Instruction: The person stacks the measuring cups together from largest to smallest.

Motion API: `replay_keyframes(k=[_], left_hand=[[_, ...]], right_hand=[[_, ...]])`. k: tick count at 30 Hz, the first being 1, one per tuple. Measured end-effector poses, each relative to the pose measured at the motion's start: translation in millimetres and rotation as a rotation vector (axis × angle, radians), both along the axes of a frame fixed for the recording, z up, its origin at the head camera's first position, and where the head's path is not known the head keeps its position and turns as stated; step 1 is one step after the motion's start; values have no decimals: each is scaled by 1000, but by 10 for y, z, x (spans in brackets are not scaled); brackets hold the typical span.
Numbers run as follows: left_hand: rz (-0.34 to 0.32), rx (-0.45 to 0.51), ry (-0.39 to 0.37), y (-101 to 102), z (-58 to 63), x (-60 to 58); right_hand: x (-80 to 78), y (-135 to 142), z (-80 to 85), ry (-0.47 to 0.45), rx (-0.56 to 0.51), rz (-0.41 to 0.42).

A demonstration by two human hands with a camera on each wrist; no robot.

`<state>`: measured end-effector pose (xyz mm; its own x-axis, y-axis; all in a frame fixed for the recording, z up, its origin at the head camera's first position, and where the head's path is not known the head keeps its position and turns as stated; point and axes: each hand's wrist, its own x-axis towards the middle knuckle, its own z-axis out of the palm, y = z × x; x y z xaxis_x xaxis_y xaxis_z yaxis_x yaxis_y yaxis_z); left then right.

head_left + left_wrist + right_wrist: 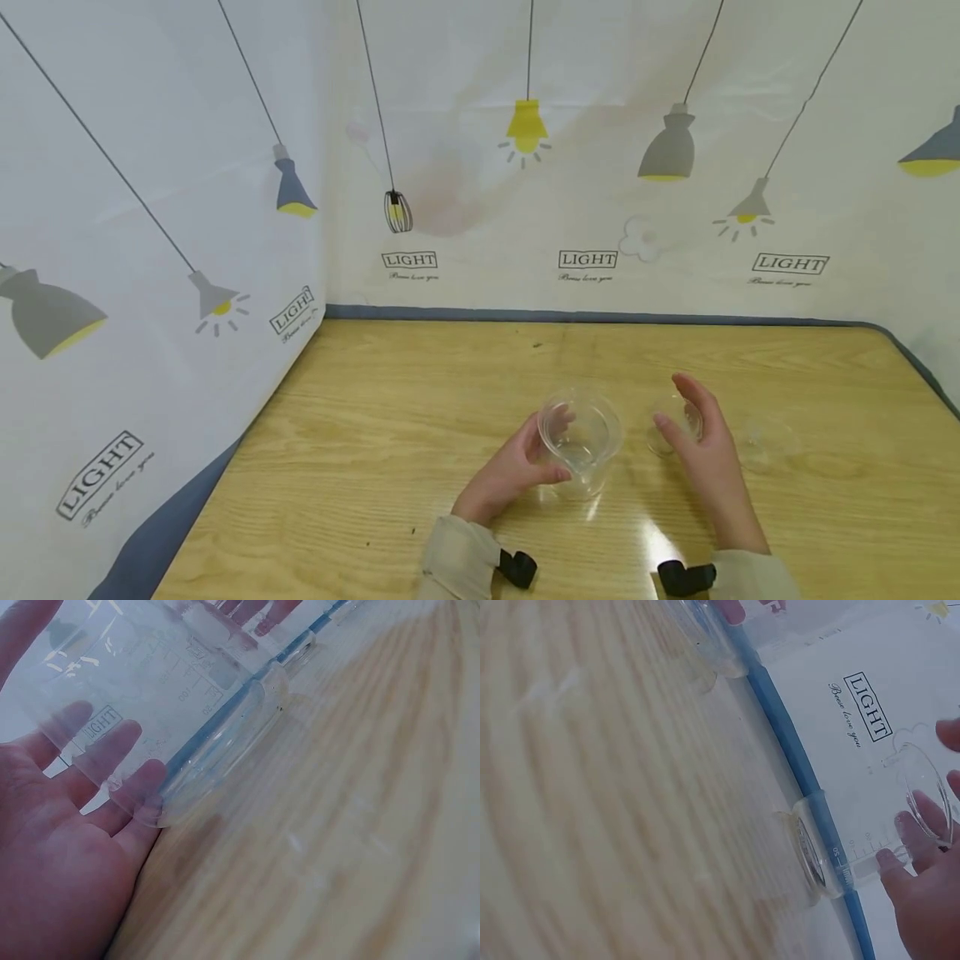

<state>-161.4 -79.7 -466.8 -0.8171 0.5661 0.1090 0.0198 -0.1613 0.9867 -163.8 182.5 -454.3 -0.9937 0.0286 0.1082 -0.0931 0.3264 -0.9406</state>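
Note:
A large clear beaker (pixel 592 446) stands on the table, printed with volume marks that show in the left wrist view. My left hand (pixel 517 462) grips its side, thumb at the front and fingers around the back; those fingers (pixel 112 754) show through the wall. To its right is a smaller clear beaker (pixel 859 859), also with printed marks and its base at the tabletop. My right hand (pixel 705 446) holds this one from the right, the thumb on the near side and the fingers behind. A gap separates the two beakers.
Right of my right hand lies a clear, see-through item (pixel 768 442), its outline faint. The wooden table (pixel 375 433) meets a white curtain (pixel 480 192) printed with lamps at the back and left. Black wrist mounts (pixel 517 569) sit at both sleeves.

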Motion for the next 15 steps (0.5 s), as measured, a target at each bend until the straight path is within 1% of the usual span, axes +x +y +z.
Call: replay_keyframes(k=[5, 7, 11, 15], left_hand=[[-3, -7, 6, 1, 5, -3], [0, -12, 9, 4, 5, -6], [-3, -11, 7, 5, 2, -12], [-9, -7, 2, 0, -1, -11]], right_hand=[[-15, 5, -23, 35, 16, -4], [-16, 10, -24, 43, 9, 7], [-11, 33, -25, 48, 0, 53], [-6, 73, -35, 42, 15, 111]])
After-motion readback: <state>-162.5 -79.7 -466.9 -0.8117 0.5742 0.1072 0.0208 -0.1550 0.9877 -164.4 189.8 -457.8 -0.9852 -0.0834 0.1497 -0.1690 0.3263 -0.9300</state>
